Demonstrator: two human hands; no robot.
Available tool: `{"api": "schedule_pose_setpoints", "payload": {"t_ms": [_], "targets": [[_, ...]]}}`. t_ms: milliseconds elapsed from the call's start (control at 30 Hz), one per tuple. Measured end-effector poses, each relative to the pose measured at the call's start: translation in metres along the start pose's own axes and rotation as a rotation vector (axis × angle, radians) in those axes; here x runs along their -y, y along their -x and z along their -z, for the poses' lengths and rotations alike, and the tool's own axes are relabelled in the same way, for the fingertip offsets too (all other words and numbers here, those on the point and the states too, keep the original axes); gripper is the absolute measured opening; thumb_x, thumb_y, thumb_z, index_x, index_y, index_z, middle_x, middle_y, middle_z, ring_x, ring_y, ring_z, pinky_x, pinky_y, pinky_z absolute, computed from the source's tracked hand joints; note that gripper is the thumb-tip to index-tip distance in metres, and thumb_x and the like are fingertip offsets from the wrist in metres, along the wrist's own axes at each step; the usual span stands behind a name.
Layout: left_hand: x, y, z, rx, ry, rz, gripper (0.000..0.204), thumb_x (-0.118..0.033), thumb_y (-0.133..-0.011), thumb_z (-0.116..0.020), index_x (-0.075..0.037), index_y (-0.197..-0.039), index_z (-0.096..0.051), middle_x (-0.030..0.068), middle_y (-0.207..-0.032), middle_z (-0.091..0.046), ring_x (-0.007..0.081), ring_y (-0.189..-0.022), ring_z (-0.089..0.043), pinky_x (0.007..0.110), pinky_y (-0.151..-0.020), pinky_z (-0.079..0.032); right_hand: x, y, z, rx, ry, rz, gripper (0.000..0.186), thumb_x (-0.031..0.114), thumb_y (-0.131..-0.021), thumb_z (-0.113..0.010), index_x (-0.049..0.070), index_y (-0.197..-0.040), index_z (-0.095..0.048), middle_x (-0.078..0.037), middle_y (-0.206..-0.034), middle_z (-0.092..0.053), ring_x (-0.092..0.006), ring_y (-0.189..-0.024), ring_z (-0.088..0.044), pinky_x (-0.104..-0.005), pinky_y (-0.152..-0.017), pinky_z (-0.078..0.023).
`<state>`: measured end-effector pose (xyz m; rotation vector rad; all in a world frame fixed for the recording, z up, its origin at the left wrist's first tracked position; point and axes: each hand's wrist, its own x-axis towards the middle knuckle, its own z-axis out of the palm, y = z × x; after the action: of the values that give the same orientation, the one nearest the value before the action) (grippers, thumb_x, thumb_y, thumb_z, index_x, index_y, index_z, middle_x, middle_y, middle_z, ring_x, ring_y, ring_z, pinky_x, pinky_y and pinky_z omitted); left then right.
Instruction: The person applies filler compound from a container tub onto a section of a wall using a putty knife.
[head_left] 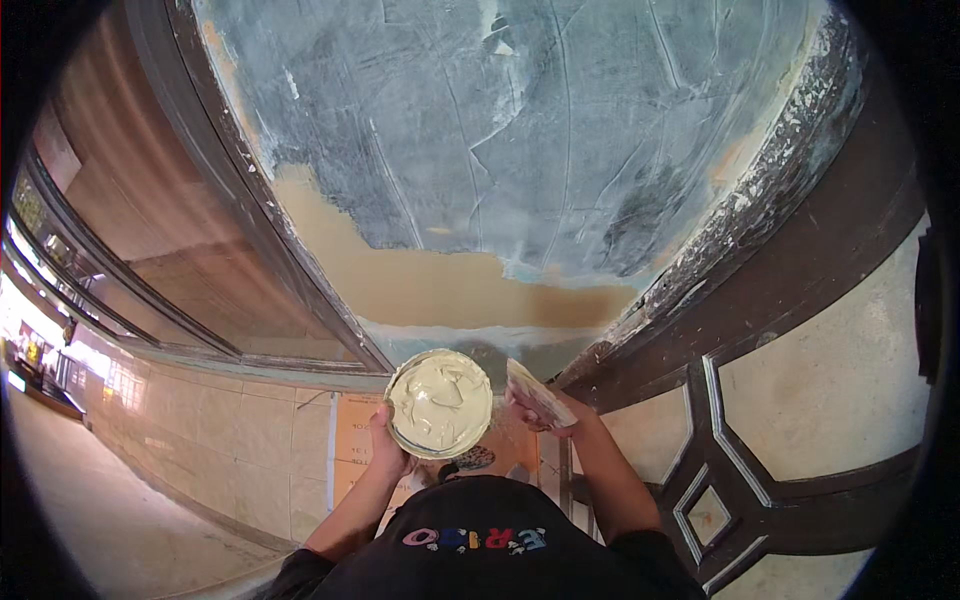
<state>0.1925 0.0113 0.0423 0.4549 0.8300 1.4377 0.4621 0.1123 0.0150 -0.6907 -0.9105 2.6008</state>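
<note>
My left hand (384, 440) grips the side of a round tub (397, 437), held in front of my body. Thick cream-coloured putty (440, 400) fills it, its surface ridged and wet-looking. Just right of the tub, my right hand (524, 416) is closed around a flat, wide-bladed putty spreader (538, 396), smeared with pale paste and tilted. The spreader is apart from the tub. Beyond both hands rises a wall panel (440, 120) with streaked blue-grey coating; a beige band (430, 285) runs along its lower part and up its left edge.
A dark wooden frame (300, 260) borders the panel on the left, beside glass panes. On the right stand a paint-flecked trim (740, 200) and a dark lattice door (740, 480) with pale panels. An orange printed sheet (350, 450) lies on the tiled floor (230, 430) below me.
</note>
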Motion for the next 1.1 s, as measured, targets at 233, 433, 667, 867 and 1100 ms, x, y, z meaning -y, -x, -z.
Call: {"api": "schedule_pose_setpoints", "payload": {"t_ms": [233,433,667,867,1100], "targets": [[-0.001,-0.011,0.001,0.051,-0.14,-0.092,0.078,-0.06,-0.081,-0.045,0.001,-0.128,-0.036,0.0169,-0.125,-0.047,0.0283,-0.112,-0.05,0.038,-0.093,-0.044,-0.029,-0.009,0.015,0.244,-0.255,-0.038,0.036,0.04,-0.088,-0.048,0.007,-0.101,-0.05,0.001,-0.067,-0.048,-0.0052,-0.048,-0.044,-0.0176,-0.034,-0.032],[0.005,-0.014,-0.002,0.026,-0.137,-0.032,0.081,-0.062,-0.079,-0.047,0.002,-0.128,-0.036,0.0164,-0.125,-0.047,0.0277,-0.113,-0.049,0.038,-0.095,-0.041,-0.035,-0.009,-0.005,0.105,-0.24,0.012,0.033,0.032,-0.086,-0.057,0.007,-0.107,-0.05,0.0,-0.068,-0.05,-0.0047,-0.047,-0.042,-0.0164,-0.034,-0.029],[0.015,-0.015,0.007,0.153,-0.112,0.029,0.08,-0.06,-0.081,-0.045,0.001,-0.131,-0.031,0.0158,-0.128,-0.044,0.0262,-0.115,-0.047,0.037,-0.097,-0.039,-0.049,-0.024,0.011,-0.02,-0.158,-0.03,0.03,0.033,-0.087,-0.055,0.017,-0.112,-0.05,0.0,-0.075,-0.054,-0.0072,-0.052,-0.047,-0.017,-0.038,-0.033],[0.021,-0.017,0.006,0.194,-0.155,0.083,0.083,-0.064,-0.081,-0.04,0.0,-0.131,-0.031,0.0181,-0.127,-0.044,0.029,-0.115,-0.047,0.04,-0.093,-0.042,-0.064,-0.049,0.027,0.102,-0.225,0.082,0.033,0.035,-0.087,-0.052,0.015,-0.113,-0.053,0.0,-0.078,-0.056,-0.0078,-0.057,-0.05,-0.0196,-0.04,-0.037],[0.007,-0.01,0.005,0.133,-0.04,0.17,0.082,-0.065,-0.08,-0.039,-0.002,-0.132,-0.031,0.0184,-0.131,-0.04,0.0312,-0.116,-0.046,0.042,-0.095,-0.041,-0.006,-0.04,-0.006,-0.571,0.155,0.192,0.024,0.028,-0.087,-0.052,0.013,-0.106,-0.054,0.0,-0.083,-0.055,-0.0092,-0.065,-0.053,-0.0219,-0.05,-0.043]]}}
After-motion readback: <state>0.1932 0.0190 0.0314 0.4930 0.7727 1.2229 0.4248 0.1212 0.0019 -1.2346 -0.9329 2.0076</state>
